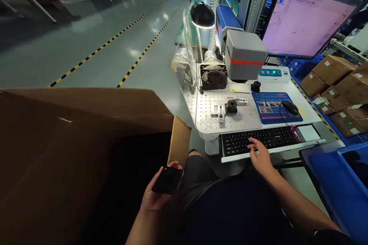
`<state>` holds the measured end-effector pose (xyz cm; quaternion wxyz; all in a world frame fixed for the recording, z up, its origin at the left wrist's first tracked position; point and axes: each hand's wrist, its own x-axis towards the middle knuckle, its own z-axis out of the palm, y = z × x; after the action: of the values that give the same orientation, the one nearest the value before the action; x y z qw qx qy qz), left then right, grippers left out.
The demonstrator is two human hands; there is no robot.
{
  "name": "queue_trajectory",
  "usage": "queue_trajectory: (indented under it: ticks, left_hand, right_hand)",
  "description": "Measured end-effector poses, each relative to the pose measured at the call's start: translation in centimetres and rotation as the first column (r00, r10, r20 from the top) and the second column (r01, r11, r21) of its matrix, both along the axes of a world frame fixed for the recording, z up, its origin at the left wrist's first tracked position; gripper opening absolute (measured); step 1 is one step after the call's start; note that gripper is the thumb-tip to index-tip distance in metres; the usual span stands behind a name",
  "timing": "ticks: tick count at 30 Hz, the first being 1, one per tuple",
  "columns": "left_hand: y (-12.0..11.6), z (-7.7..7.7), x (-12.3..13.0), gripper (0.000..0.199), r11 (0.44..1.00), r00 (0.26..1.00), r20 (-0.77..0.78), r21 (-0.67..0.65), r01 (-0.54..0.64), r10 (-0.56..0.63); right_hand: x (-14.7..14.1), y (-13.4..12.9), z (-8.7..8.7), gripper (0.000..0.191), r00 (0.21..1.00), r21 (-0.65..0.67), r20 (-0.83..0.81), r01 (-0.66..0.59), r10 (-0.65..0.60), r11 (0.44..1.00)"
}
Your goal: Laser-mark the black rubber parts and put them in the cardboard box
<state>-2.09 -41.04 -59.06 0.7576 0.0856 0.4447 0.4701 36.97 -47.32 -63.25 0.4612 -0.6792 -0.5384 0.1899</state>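
My left hand (156, 195) holds a flat black square part (167, 180) beside the flap of a large cardboard box. Over the front edge of the black keyboard (261, 139) is my right hand (258, 155), its fingers apart and nothing in it. On the perforated metal plate (244, 120) a round black part (231, 106) sits against small metal brackets (221, 114). The grey machine head (245, 51) with a red stripe stands behind the plate. A second round black piece (255, 86) rests near the blue mouse pad (267, 111).
The open cardboard box (138, 101) fills the lower left. A lit lamp (202, 15), fan (214, 77) and monitor (307, 19) stand behind. A mouse (290, 107) lies on the pad. Blue bins (330, 187) and stacked cartons (336, 69) are at the right.
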Motion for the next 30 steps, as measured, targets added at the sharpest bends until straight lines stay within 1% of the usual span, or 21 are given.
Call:
queue_trajectory:
  ticks: [2,4,9,12,16,20,25,27,30]
  left_hand:
    - [0.0,0.3,0.4,0.041,1.000,1.000,-0.001,-0.004,-0.003,0.003]
    - [0.0,0.4,0.6,0.041,1.000,1.000,-0.006,-0.001,-0.009,0.009]
    - [-0.1,0.4,0.7,0.041,1.000,0.999,-0.036,0.019,-0.001,0.002]
    - [-0.1,0.0,0.3,0.041,1.000,1.000,-0.015,0.012,0.010,-0.009]
    - [0.1,-1.0,-0.7,0.035,1.000,1.000,0.022,0.016,-0.005,0.004]
    - [0.3,-1.6,-1.6,0.034,0.998,0.997,0.071,0.055,0.027,-0.031]
    - [0.3,-1.9,-2.1,0.032,0.995,0.984,0.156,0.062,0.075,-0.084]
    - [0.2,-1.9,-2.2,0.030,0.995,0.984,0.159,0.068,0.075,-0.085]
    - [0.2,-1.7,-2.2,0.028,0.996,0.986,0.150,0.063,0.070,-0.079]
  right_hand:
    - [-0.2,-0.6,-0.8,0.048,0.994,0.017,0.101,-0.046,0.044,0.999]
    - [-0.4,-0.8,-1.6,0.053,0.984,0.038,0.160,-0.086,0.079,0.996]
    - [-0.5,-0.9,-3.0,0.060,0.976,0.034,0.195,-0.103,0.095,0.994]
    - [-0.5,-0.9,-3.1,0.062,0.974,0.037,0.205,-0.102,0.093,0.994]
    - [0.1,-0.1,-2.1,0.058,0.976,0.092,0.210,-0.084,0.063,0.992]
    - [1.3,2.5,-0.4,0.051,0.976,0.161,0.218,-0.054,0.018,0.986]
    - [1.9,7.8,1.9,0.044,0.976,0.192,0.219,-0.024,-0.019,0.981]
    - [1.7,10.2,2.7,0.046,0.974,0.189,0.226,-0.013,-0.031,0.982]
    - [1.1,13.6,3.6,0.058,0.970,0.136,0.237,0.023,-0.055,0.990]
